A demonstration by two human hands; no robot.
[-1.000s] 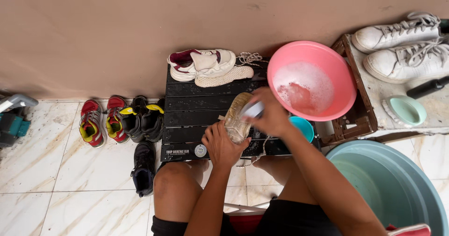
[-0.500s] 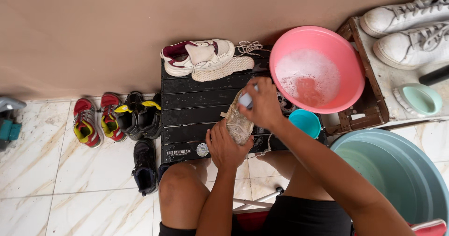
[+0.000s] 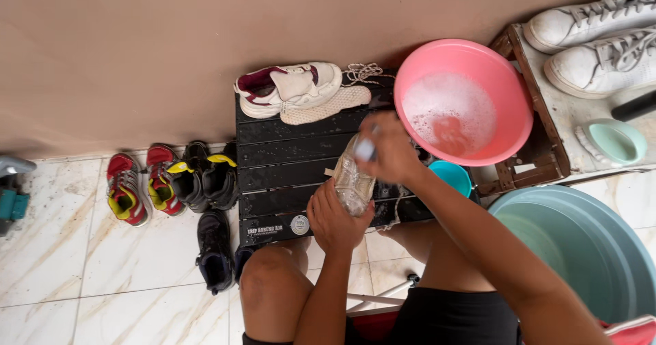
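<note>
My left hand (image 3: pixel 335 218) grips the heel end of a wet, dirty white shoe (image 3: pixel 353 179) over a black slatted stand (image 3: pixel 280 160). My right hand (image 3: pixel 391 148) is closed around a small brush, only a pale tip of it showing, pressed on the shoe's toe end. A pink basin (image 3: pixel 465 100) of soapy water sits just right of my right hand. A white and maroon sneaker (image 3: pixel 287 87) and a loose insole (image 3: pixel 326 105) lie at the back of the stand.
Small red and black shoes (image 3: pixel 171 181) line the tiled floor at left. A large teal tub (image 3: pixel 581 249) stands at right, a small teal bowl (image 3: pixel 451 176) beside the stand. White sneakers (image 3: pixel 601 37) and a green dish (image 3: pixel 615 142) rest on a wooden crate (image 3: pixel 540 140).
The view has shifted slightly. My right hand has moved a little along the shoe with the brush while the left keeps hold.
</note>
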